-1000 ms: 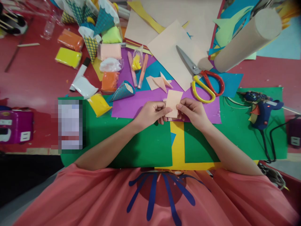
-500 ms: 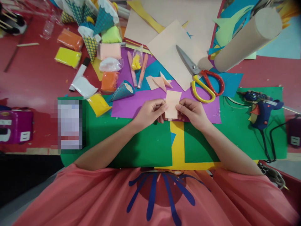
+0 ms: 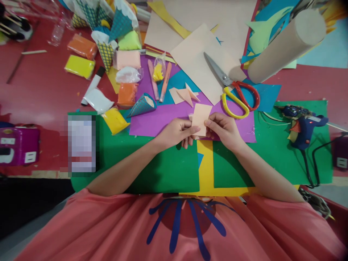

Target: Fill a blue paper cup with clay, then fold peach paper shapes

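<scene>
A small peach paper rectangle (image 3: pixel 202 115) is held up between my two hands over the purple sheet (image 3: pixel 152 119). My left hand (image 3: pixel 182 132) pinches its lower left part, thumb lying across the front. The right edge is gripped by my right hand (image 3: pixel 221 128) between thumb and curled fingers. Another pale piece shows partly behind the rectangle; my fingers hide most of it. Just beyond lie folded peach paper scraps (image 3: pixel 186 95). Large scissors (image 3: pixel 228 85) with one red and one yellow handle rest to the upper right on a peach sheet (image 3: pixel 195 54).
At right lies a blue glue gun (image 3: pixel 306 130) with its cord. A pale cylinder (image 3: pixel 285 47) stands behind it. To the left are clay packets (image 3: pixel 127 94), a marker (image 3: pixel 94 85), small patterned cones (image 3: pixel 143 105) and a blurred-out phone-like rectangle (image 3: pixel 82 145). Green sheets (image 3: pixel 163 166) cover the near table.
The paper rectangle has tilted slightly clockwise. My left thumb has slid further right across its front, and the left fingers beneath have shifted lower.
</scene>
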